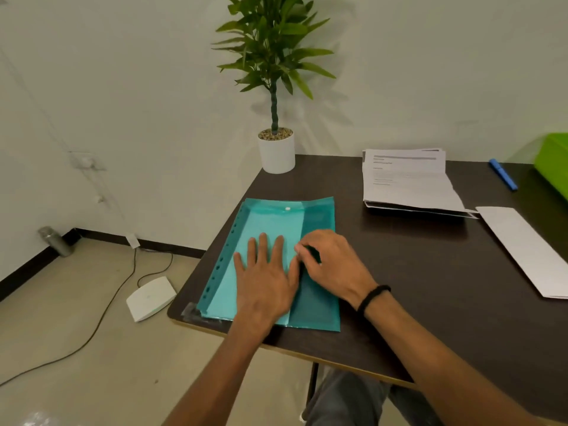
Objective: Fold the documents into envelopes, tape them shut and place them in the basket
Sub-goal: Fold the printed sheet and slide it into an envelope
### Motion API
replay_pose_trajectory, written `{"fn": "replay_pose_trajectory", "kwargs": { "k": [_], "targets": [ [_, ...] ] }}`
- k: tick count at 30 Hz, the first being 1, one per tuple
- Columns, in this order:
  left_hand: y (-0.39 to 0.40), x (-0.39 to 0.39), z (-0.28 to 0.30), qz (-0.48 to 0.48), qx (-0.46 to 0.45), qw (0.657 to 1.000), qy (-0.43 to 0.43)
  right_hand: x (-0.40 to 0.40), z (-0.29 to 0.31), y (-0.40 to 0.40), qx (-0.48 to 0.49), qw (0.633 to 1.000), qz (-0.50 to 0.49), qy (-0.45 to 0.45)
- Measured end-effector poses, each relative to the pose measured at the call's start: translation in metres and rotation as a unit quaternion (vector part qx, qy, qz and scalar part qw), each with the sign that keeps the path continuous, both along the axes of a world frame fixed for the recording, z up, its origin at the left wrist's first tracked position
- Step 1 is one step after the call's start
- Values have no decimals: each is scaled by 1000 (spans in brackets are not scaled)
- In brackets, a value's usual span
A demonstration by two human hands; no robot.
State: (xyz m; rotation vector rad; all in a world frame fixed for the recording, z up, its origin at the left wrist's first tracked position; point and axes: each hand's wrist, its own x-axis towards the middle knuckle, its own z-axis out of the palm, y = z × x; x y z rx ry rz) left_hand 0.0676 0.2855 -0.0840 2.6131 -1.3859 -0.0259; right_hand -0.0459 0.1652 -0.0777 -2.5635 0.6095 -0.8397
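At the lower centre of the frame, the left hand (265, 282) lies flat, fingers straight, pinning the teal envelope (276, 259) to the counter (430, 272) so it cannot slide. The right hand (330, 265), fingers curled, pinches its flap edge (probably to tuck it). Documents (405, 179) wait upper right; the green basket (553, 161) sits at the far right edge.

the left hand (264, 278) lies flat with fingers spread and straight, while the right hand (330, 265), a dark band at its wrist, curls its fingers beside it.
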Motion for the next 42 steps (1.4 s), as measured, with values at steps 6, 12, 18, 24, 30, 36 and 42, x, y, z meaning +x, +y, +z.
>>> {"fn": "replay_pose_trajectory", "kwargs": {
  "k": [6, 12, 18, 24, 30, 36, 42],
  "targets": [
    [33, -25, -3, -10, -18, 1000, -11, 28, 5, -13, -90, 988, -10, 125],
    [33, -25, -2, -13, 1, 1000, -19, 36, 2, -11, -86, 980, -79, 162],
    [34, -24, -5, -9, -3, 1000, -11, 32, 10, -8, -75, 973, -94, 196],
    [32, -26, 3, -15, 9, 1000, 7, 47, 14, -22, -43, 972, -132, 189],
    [-14, 5, 17, 2, -44, 994, -97, 34, 8, -15, 1, 989, -136, 51],
    [-71, 58, 23, 77, -70, 994, -31, 37, -4, -20, -16, 992, -122, 25],
    [-79, 68, 24, 79, -52, 994, -53, 44, 5, -52, 131, 967, -217, 4]
  ]
}}
